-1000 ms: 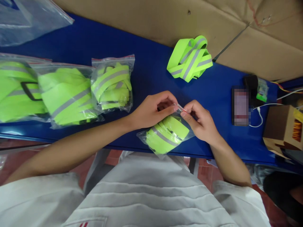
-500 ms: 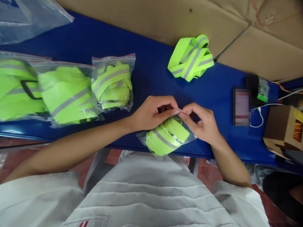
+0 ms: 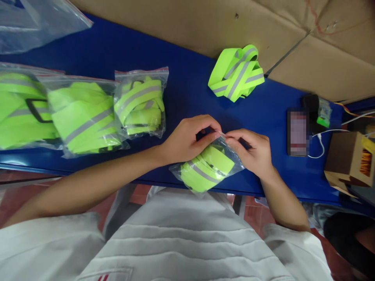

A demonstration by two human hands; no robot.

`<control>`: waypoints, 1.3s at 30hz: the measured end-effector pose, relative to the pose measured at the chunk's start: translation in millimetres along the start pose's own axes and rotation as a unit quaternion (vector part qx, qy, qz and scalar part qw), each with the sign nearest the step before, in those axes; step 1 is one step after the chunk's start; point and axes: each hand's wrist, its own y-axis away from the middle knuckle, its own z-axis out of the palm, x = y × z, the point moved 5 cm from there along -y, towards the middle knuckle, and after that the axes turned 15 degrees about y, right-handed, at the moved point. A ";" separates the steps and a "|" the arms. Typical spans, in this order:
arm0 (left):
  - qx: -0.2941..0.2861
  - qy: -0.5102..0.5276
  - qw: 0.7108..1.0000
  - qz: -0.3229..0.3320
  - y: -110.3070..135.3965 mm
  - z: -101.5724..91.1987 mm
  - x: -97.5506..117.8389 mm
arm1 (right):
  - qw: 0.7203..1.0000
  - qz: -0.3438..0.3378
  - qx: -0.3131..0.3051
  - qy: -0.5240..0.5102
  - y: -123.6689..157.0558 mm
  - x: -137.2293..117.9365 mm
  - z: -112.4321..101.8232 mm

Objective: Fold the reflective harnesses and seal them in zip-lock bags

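Both hands pinch the top edge of a clear zip bag (image 3: 236, 168) at the table's front edge. My left hand (image 3: 195, 138) is closed on the strip between thumb and fingertips. Close beside it, my right hand (image 3: 252, 151) grips the same edge. Inside the bag lies a folded neon-yellow reflective strap (image 3: 206, 168) with a grey stripe. Beyond the hands, a loose bundle of reflective strap (image 3: 236, 73) rests on the blue table (image 3: 187, 93). To the left lies a filled zip bag (image 3: 142, 103) of the same strap.
Two more filled bags (image 3: 83, 117) (image 3: 25, 111) lie further left, below empty-looking clear plastic (image 3: 43, 29). A phone (image 3: 298, 132), white cable and open cardboard box (image 3: 344, 158) are on the right. Large brown cartons (image 3: 187, 27) line the back.
My right hand has shifted slightly right along the bag's top edge, its fingers drawn a little away from the left fingertips. The bag stays almost in place.
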 end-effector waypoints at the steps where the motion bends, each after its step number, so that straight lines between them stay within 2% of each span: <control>1: 0.006 0.003 1.000 -0.003 0.0 -0.6 -1.0 | 1.000 0.007 0.000 -0.001 0.1 0.4 -1.7; 8: 0.015 0.037 0.999 -0.032 -1.3 -0.2 -8.6 | 0.995 0.086 0.043 -0.023 -0.1 11.5 -9.3; 12: -0.010 0.035 0.999 -0.036 -2.1 2.8 -9.0 | 0.995 0.079 0.062 -0.028 -1.1 13.3 -8.5; 16: -0.011 0.026 0.999 -0.033 -3.2 2.1 -9.3 | 0.993 0.073 0.086 -0.023 -1.9 15.4 -8.3; 22: -0.004 0.028 0.999 -0.033 -3.3 1.1 -9.9 | 0.996 0.067 0.063 -0.021 -2.0 15.3 -4.3; 26: 0.005 0.034 0.998 -0.044 -2.7 1.9 -12.5 | 0.998 -0.025 0.044 0.028 -1.8 1.6 -4.1; 29: 0.019 0.033 0.997 -0.062 -2.7 1.2 -14.5 | 0.989 -0.097 0.040 0.101 0.5 -7.3 -1.9; 34: 0.022 0.032 0.996 -0.081 -2.7 1.1 -15.2 | 0.976 -0.122 0.075 0.167 5.9 -7.0 0.2; 39: 0.025 0.030 0.996 -0.084 -2.2 0.7 -16.9 | 0.967 -0.158 0.078 0.187 8.6 -10.3 1.7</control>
